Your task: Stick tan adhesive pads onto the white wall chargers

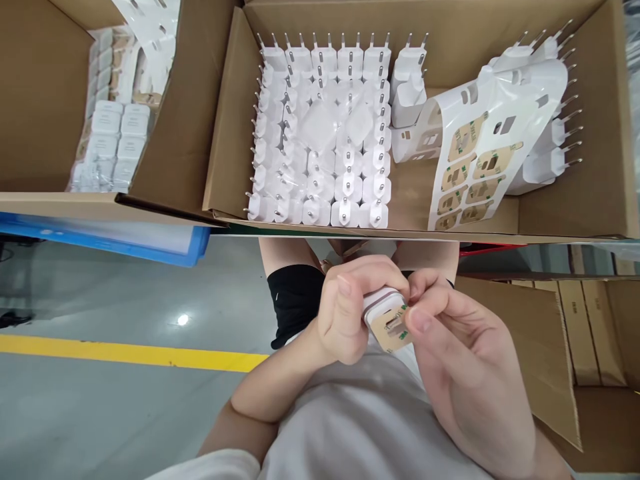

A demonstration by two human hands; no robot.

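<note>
My left hand (350, 310) is closed around a white charger plug (383, 308), held close to my chest. My right hand (465, 360) pinches a tan sticker (395, 330) with thumb and forefinger against the plug's end face. Just beyond my hands stands an open cardboard box (225, 140) holding several rows of white charger plugs (320, 133) with their prongs pointing away. In the same box, to the right, lie curled white sticker sheets (480, 147) with tan labels on them.
A second cardboard box (45, 100) at the left holds wrapped white chargers (113, 133), over a blue tray edge (150, 243). Flattened cardboard (550, 347) leans at the right. Grey floor with a yellow line (125, 353) lies below left.
</note>
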